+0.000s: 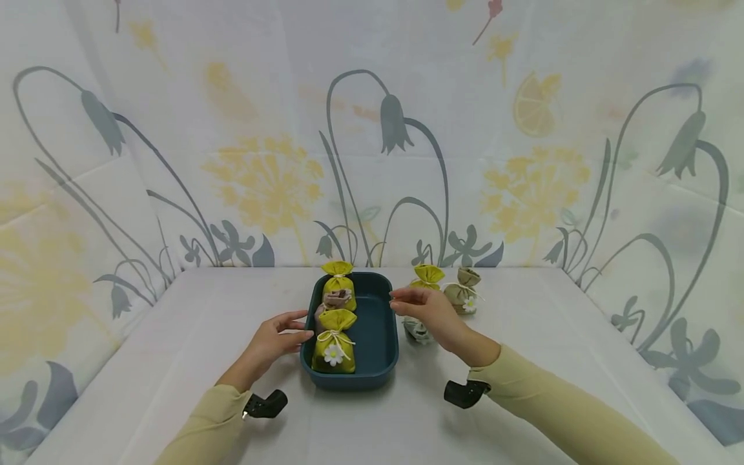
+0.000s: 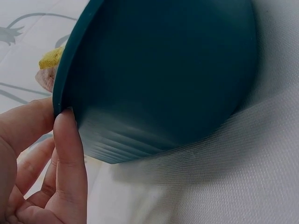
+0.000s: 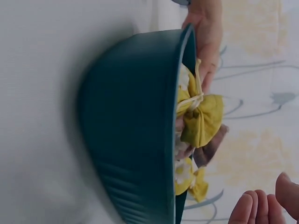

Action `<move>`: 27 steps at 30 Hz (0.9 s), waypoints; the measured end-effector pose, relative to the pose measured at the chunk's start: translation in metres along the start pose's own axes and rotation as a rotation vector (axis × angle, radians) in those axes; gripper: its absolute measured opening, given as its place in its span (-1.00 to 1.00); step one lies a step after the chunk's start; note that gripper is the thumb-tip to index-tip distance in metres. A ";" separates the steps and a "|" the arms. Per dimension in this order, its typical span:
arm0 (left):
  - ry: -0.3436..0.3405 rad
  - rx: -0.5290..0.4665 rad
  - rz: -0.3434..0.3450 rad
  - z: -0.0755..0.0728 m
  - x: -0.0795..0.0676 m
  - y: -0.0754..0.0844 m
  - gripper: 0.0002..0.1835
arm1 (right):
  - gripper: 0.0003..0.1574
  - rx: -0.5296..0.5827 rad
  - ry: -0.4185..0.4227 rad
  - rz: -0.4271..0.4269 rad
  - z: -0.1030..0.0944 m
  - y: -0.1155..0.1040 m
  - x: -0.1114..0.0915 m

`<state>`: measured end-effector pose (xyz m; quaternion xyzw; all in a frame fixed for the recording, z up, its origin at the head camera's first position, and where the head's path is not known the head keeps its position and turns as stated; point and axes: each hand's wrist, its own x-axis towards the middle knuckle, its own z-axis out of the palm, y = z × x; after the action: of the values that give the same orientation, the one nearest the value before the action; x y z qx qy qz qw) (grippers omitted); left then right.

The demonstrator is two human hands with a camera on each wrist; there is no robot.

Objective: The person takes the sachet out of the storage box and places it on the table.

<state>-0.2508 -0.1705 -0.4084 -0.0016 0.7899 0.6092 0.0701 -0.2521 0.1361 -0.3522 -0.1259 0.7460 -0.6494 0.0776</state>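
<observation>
A dark teal plastic tub [image 1: 378,329] stands on the table in the head view. Along its left side sit two yellow drawstring pouches, the front one [image 1: 334,352] with a white flower, the rear one [image 1: 339,282] behind a mauve pouch [image 1: 337,298]. My left hand [image 1: 273,341] pinches the tub's left rim; in the left wrist view its thumb [image 2: 70,154] lies on the outer wall. Beside the right rim is my right hand [image 1: 433,316], its fingers loosely bent and nothing between them. The right wrist view shows those fingertips [image 3: 254,207] apart from the tub.
Right of the tub, around my right hand, stand a yellow pouch [image 1: 427,274], a beige pouch [image 1: 465,294] with a white flower, and a grey pouch [image 1: 416,330] partly hidden by the hand. A patterned curtain [image 1: 372,129] rises behind the white table [image 1: 523,323].
</observation>
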 end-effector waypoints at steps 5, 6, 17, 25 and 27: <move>-0.001 0.002 0.005 -0.001 -0.001 0.000 -0.37 | -0.57 -0.032 -0.053 0.011 0.007 -0.005 0.011; 0.000 0.001 0.004 -0.001 -0.002 0.000 -0.37 | -0.58 -0.040 -0.056 0.015 0.009 -0.006 0.013; 0.014 0.009 -0.010 -0.001 -0.002 0.001 -0.37 | -0.58 -0.033 -0.148 0.048 0.025 -0.010 0.037; 0.013 0.014 -0.012 -0.001 -0.002 0.001 -0.36 | -0.54 -0.073 -0.241 0.094 0.034 -0.009 0.054; 0.012 0.013 -0.010 -0.001 -0.001 0.001 -0.36 | -0.55 -0.078 -0.257 0.101 0.035 -0.008 0.057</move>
<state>-0.2497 -0.1711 -0.4076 -0.0089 0.7941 0.6039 0.0682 -0.2957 0.0854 -0.3471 -0.1731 0.7600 -0.5937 0.2001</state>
